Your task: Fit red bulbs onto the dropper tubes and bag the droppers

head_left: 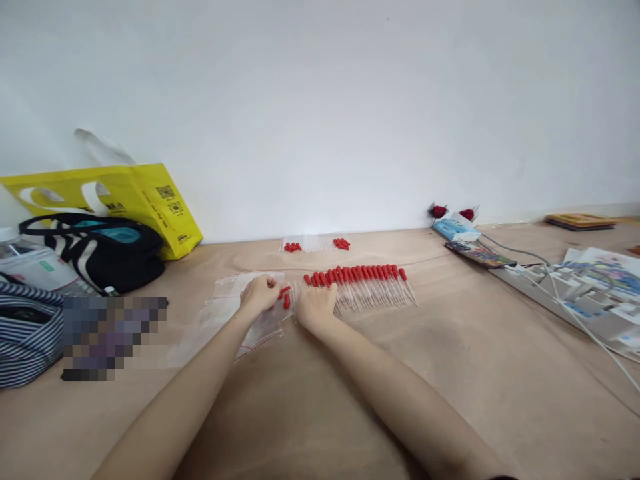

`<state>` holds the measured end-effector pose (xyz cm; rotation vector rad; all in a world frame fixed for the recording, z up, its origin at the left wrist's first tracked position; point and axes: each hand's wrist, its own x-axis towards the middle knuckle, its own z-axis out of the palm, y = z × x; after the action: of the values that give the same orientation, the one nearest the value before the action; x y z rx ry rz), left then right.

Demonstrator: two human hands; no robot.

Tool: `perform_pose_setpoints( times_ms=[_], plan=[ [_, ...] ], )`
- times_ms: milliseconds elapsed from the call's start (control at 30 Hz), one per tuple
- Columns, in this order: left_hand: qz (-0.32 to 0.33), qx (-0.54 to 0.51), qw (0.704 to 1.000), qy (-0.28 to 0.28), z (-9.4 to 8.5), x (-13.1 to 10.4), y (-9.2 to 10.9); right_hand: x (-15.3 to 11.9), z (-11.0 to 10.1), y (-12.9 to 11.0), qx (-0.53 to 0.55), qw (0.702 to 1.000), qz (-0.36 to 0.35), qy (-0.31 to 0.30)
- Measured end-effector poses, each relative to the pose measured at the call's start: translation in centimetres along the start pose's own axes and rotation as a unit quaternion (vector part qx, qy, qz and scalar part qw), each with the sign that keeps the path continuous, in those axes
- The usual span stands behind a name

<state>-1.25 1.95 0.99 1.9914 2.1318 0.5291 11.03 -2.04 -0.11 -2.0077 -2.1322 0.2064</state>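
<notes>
Droppers with red rubber bulbs and thin clear stems (379, 280) lie side by side in a long row on the table. My left hand (259, 295) is over the clear zip bags (263, 331), its fingertips pinched at a small red rubber bulb (285, 291). Just below that, another red bulb (287, 302) lies on the plastic. My right hand (316, 307) is at the left end of the row, over the nearest droppers; its back hides most of the fingers, and whether it grips one does not show.
Two small groups of red bulbs (293, 247) (342, 244) lie on clear bags by the wall. Left stand a yellow bag (150, 200), a black bag (125, 257) and a striped pouch (33, 340). A power strip (550, 293) with cables is at right, near artificial roses (439, 211).
</notes>
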Motion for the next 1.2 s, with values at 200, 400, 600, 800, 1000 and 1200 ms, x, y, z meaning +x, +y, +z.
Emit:
perform_pose_setpoints(
  times_ms=[200,400,600,800,1000,1200],
  plan=[
    [0.233,-0.07,0.969,-0.05,-0.2,-6.0,1.2,-3.8,-1.1,6.2,-0.06,0.987,-0.129,0.075],
    [0.408,-0.072,0.907,-0.078,2.2,-10.6,1.2,-7.1,-1.5,14.7,-0.066,0.952,-0.292,0.06],
    [0.381,-0.124,0.914,-0.056,2.9,-10.9,0.7,-7.1,-2.0,15.5,0.089,0.951,-0.293,0.054],
    [0.38,-0.147,0.913,-0.019,3.6,-10.9,0.6,-6.9,-0.3,14.3,0.164,0.955,-0.241,0.052],
    [0.337,-0.134,0.932,0.017,4.1,-10.7,0.5,-7.9,1.0,13.7,0.164,0.961,-0.204,0.09],
    [0.352,-0.101,0.93,0.022,4.4,-10.7,0.2,-8.5,1.3,12.3,0.264,0.94,-0.189,0.106]
  ],
)
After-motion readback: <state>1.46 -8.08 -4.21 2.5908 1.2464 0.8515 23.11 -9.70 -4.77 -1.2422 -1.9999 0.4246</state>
